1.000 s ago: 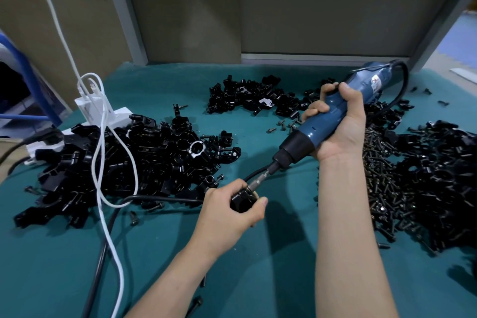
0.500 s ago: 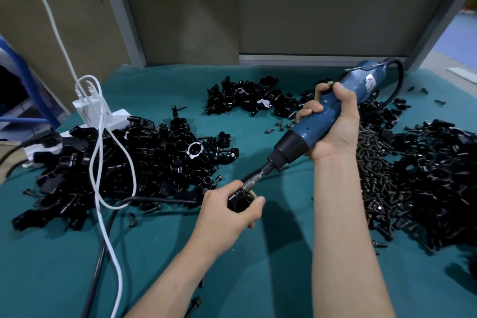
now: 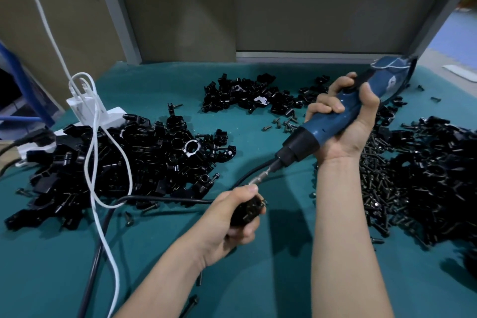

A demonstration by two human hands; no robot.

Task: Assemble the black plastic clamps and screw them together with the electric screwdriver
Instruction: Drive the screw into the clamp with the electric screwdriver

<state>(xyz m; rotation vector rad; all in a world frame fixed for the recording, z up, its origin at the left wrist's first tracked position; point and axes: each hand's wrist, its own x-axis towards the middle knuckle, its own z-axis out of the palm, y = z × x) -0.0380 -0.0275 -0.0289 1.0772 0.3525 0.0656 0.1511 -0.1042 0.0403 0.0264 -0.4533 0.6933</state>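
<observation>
My left hand (image 3: 232, 217) grips a small black plastic clamp (image 3: 246, 210) just above the teal mat, near the middle. My right hand (image 3: 346, 121) is wrapped round the blue electric screwdriver (image 3: 333, 124), which slants down to the left. Its metal bit (image 3: 260, 178) ends beside my left thumb, just above the clamp; whether it touches the clamp is hidden by my fingers.
A big heap of black clamp parts (image 3: 124, 162) lies at the left, a smaller one (image 3: 247, 97) at the back, another (image 3: 444, 175) at the right beside a pile of black screws (image 3: 379, 188). White cable (image 3: 95, 162) and black cord (image 3: 165, 199) cross the mat (image 3: 271, 279). A white power strip (image 3: 85, 113) sits back left.
The screwdriver has tilted and drawn up a little, so its bit sits slightly higher over the clamp. My left hand has stayed in place with the clamp.
</observation>
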